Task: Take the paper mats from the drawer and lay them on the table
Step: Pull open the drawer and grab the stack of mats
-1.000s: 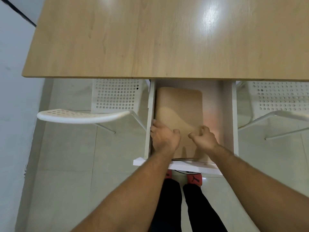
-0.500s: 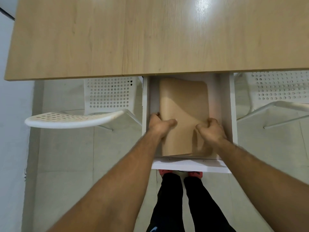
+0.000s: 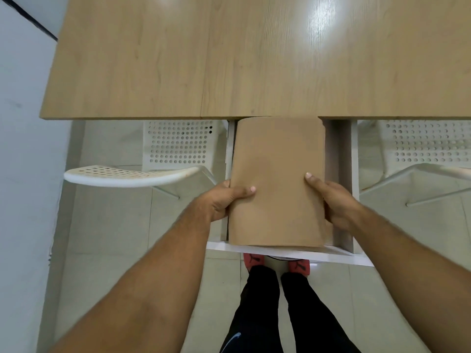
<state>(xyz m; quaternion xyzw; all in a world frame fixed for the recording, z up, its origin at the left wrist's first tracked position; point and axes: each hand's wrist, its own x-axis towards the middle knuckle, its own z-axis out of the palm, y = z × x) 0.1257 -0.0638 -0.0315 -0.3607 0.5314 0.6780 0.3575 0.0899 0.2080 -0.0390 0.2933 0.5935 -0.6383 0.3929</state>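
Note:
A stack of brown paper mats [image 3: 276,179] is held up above the open white drawer [image 3: 341,174] under the wooden table [image 3: 229,59]. My left hand [image 3: 224,201] grips the stack's left edge, thumb on top. My right hand [image 3: 334,200] grips the right edge the same way. The stack's far end reaches the table's front edge, and its near end hangs over the drawer front. The stack hides most of the drawer's inside.
White perforated chairs stand on each side of the drawer, one on the left [image 3: 153,171] and one on the right [image 3: 418,159]. A pale wall [image 3: 23,149] runs along the left. My legs and red shoes [image 3: 254,259] are just behind the drawer front.
Both hands went from pressing on the mats inside the drawer to gripping their side edges. The stack has risen out of the drawer toward me.

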